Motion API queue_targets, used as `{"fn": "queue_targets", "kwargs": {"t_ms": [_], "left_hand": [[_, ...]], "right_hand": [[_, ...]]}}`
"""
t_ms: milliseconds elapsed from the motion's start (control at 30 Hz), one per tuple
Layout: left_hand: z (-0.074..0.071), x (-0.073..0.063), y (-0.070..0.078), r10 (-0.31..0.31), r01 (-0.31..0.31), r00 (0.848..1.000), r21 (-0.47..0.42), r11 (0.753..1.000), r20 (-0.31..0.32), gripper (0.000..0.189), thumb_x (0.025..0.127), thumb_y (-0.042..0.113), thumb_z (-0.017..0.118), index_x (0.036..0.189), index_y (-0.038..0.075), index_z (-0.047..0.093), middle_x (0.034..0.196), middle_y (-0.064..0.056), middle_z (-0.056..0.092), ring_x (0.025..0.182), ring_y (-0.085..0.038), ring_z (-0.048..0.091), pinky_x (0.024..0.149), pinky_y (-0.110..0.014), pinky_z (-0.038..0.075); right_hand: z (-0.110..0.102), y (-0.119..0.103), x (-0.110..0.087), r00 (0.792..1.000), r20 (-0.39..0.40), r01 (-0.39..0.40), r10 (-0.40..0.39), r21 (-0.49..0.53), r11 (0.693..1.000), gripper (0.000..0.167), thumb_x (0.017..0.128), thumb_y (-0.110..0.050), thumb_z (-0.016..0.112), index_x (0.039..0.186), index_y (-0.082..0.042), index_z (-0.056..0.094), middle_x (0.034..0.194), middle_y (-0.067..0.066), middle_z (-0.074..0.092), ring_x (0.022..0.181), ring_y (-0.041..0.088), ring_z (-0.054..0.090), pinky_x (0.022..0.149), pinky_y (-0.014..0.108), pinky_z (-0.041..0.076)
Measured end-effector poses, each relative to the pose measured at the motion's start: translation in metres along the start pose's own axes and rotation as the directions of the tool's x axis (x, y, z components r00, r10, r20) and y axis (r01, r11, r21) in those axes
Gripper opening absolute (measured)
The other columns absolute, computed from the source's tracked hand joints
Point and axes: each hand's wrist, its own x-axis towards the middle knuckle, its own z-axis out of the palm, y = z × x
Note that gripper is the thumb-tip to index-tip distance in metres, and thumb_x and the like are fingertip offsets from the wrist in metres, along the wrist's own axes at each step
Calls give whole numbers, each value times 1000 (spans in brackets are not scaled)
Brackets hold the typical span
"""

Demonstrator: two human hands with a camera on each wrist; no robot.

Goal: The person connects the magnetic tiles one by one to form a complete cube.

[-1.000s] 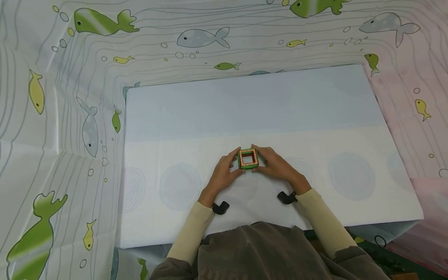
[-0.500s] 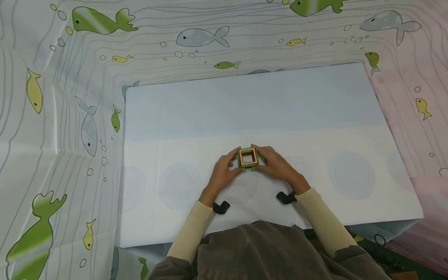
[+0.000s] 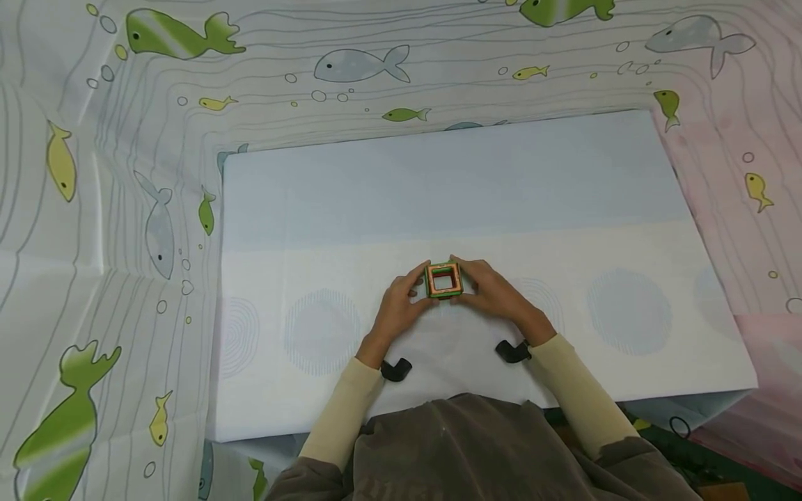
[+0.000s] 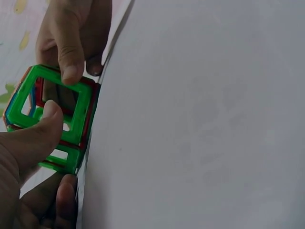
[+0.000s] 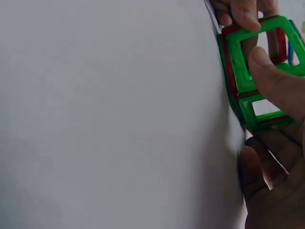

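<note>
A small cube built of magnetic tiles (image 3: 443, 293) stands on the table, in front of the person. Its square frames are open in the middle: orange shows on top, green on the near side, with red and blue edges in the wrist views. My left hand (image 3: 397, 304) holds the cube from the left, thumb on the near green tile (image 4: 84, 114). From the right, my right hand (image 3: 496, 293) grips it too, its thumb also against the green tile (image 5: 235, 62). Fingers of both hands reach round the sides, partly hidden behind the cube.
A white and pale blue cloth (image 3: 438, 188) with printed circles covers the table. Fish-patterned curtains (image 3: 370, 66) surround it at the back and sides. Black wrist-worn devices (image 3: 396, 370) sit at both wrists. The person's brown garment (image 3: 464, 445) meets the near edge.
</note>
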Motion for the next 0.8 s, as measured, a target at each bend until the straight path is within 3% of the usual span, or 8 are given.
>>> {"fn": "queue_targets", "kwargs": {"t_ms": [200, 467, 567, 667, 800], "left_hand": [[-3, 0, 0, 11, -10, 999, 0, 1000, 31, 88, 80, 19, 84, 154, 27, 38, 121, -12, 65, 100, -24, 61, 84, -36, 55], [-2, 1, 2, 10, -12, 999, 36, 999, 49, 85, 81, 13, 82, 153, 21, 39, 126, -11, 62, 113, -24, 58, 87, -35, 54], [-2, 2, 1, 11, -13, 999, 38, 999, 52, 86, 81, 13, 82, 154, 21, 38, 128, -11, 61, 114, -24, 58, 87, -35, 54], [-2, 2, 1, 21, -24, 998, 46, 999, 60, 86, 82, 13, 82, 155, 21, 36, 130, -10, 60, 116, -24, 57, 88, -34, 54], [-2, 2, 0, 37, -40, 998, 70, 997, 49, 86, 82, 15, 83, 154, 21, 36, 129, -9, 61, 115, -23, 57, 87, -33, 54]], "right_hand": [[-3, 0, -1, 999, 35, -18, 18, 0, 1000, 88, 82, -20, 83, 155, -7, 34, 134, 15, 57, 96, 24, 49, 80, 38, 44], [0, 3, 1, 1000, 17, 4, -3, -15, 1000, 87, 82, -15, 83, 154, -5, 35, 140, 17, 55, 111, 29, 51, 86, 42, 44], [0, 3, -1, 1000, 9, -5, 5, -9, 1000, 89, 82, -15, 83, 155, -4, 32, 142, 18, 52, 105, 29, 54, 84, 42, 48], [-1, 2, -9, 997, -69, -25, 24, -11, 1000, 81, 83, -15, 83, 149, -2, 37, 138, 18, 52, 98, 26, 59, 82, 40, 52], [4, -2, -26, 967, -252, 33, -41, -37, 999, 40, 82, -6, 82, 116, -2, 62, 100, 10, 63, 77, 16, 58, 68, 31, 51]]}}
